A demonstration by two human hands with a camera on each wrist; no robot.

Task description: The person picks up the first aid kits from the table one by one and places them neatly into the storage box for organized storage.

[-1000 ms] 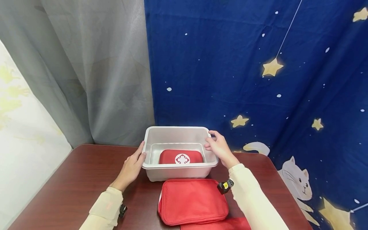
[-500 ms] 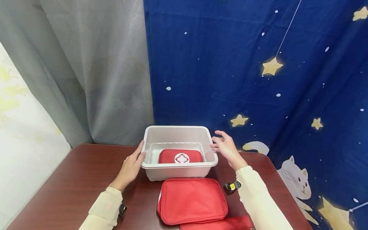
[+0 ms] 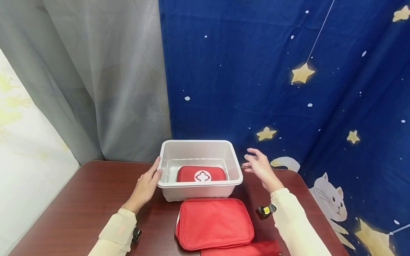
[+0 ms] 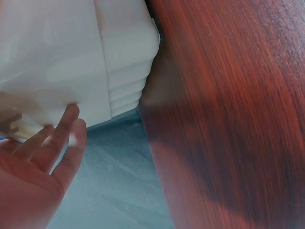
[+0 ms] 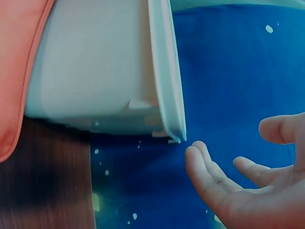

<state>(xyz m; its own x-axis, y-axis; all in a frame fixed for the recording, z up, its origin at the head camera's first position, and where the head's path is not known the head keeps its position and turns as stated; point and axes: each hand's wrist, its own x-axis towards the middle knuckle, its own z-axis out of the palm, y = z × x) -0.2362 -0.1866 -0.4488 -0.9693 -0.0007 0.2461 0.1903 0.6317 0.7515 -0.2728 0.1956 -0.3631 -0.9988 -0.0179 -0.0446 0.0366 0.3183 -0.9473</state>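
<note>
A white plastic bin (image 3: 200, 192) stands near the back of the table. Inside it lies a red first-aid case (image 3: 185, 174) with a white cross emblem. My left hand (image 3: 144, 186) rests against the bin's left side; in the left wrist view its extended fingers (image 4: 62, 131) touch the outer wall. To the right of the bin, my right hand (image 3: 261, 170) is in the air with fingers parted and holds nothing. In the right wrist view a gap shows between its fingertips and the bin's rim (image 5: 167, 71).
A flat red zip pouch (image 3: 216, 224) lies in front of the bin, overlapping another red fabric item (image 3: 243, 249) at the near edge. Behind the brown table (image 3: 96, 199) hang a grey curtain (image 3: 128, 89) and a blue starry one (image 3: 224, 71).
My right hand has come away from the bin's right rim and moved to the right. The left hand, the bin and the red case look unmoved.
</note>
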